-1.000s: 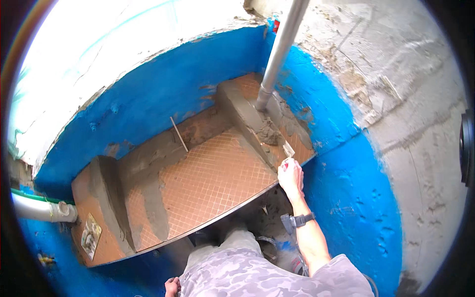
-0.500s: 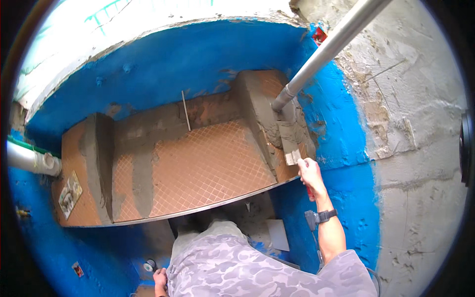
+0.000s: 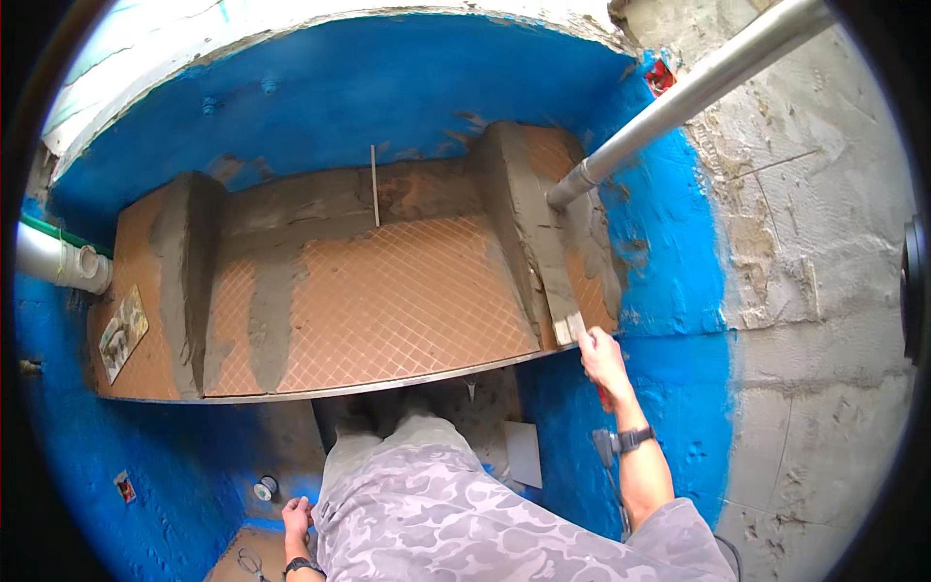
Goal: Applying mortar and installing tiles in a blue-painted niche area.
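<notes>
My right hand (image 3: pixel 603 361) grips a red-handled putty knife (image 3: pixel 567 328), its broad mortar-coated blade lying against the mortar strip on the right ridge (image 3: pixel 519 218) of a brown tiled shelf (image 3: pixel 378 291). The upright metal pipe (image 3: pixel 621 145) meets that ridge just beyond the blade. My left hand (image 3: pixel 296 516) hangs low beside my shirt, fingers curled; whatever they may hold cannot be made out. Grey mortar coats the shelf's back strip and its left ridge (image 3: pixel 199 262). A thin white rod (image 3: pixel 374 189) leans at the back, and a patterned tile piece (image 3: pixel 121 335) lies at the left end.
Blue-coated walls (image 3: pixel 369 87) surround the shelf, with rough grey render (image 3: pixel 795 388) on the right. A white pipe (image 3: pixel 58 257) enters from the left. Below the shelf are a pale board (image 3: pixel 523 454), a small spool (image 3: pixel 265 487) and my legs.
The view has turned, so the shelf sits higher and squarer. The knife's blade has moved along the right ridge, and the lump of mortar there now looks flatter. My right hand still grips the knife.
</notes>
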The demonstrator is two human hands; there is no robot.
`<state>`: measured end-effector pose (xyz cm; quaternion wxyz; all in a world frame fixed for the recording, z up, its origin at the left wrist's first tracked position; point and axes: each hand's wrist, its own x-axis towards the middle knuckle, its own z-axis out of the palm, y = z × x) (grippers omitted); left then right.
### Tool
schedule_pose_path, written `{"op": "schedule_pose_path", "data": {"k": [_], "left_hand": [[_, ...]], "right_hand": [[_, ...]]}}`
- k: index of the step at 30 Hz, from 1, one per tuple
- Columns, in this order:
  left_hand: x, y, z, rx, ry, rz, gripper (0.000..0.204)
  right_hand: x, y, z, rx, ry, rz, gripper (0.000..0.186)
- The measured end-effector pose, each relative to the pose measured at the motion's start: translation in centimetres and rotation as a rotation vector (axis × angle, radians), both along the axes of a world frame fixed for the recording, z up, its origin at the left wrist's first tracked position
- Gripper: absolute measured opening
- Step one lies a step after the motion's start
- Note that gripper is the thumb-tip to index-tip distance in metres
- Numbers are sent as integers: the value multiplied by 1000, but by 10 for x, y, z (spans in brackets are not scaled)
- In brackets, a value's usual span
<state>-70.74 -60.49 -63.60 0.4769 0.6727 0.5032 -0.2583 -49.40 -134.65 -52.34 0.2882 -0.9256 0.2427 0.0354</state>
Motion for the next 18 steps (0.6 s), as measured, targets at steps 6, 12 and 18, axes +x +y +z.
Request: {"op": "schedule_pose_path", "data": {"k": [6,12,18], "left_hand": [[-25,3,-16,120,2,-140,28],[7,0,-10,70,46,-198,27],[2,25,-18,-69,47,-8,28]], "right_hand": [[6,13,20,-12,70,-95,38],[83,4,15,-164,12,-5,36],[22,17,12,-70,3,31,32]]}}
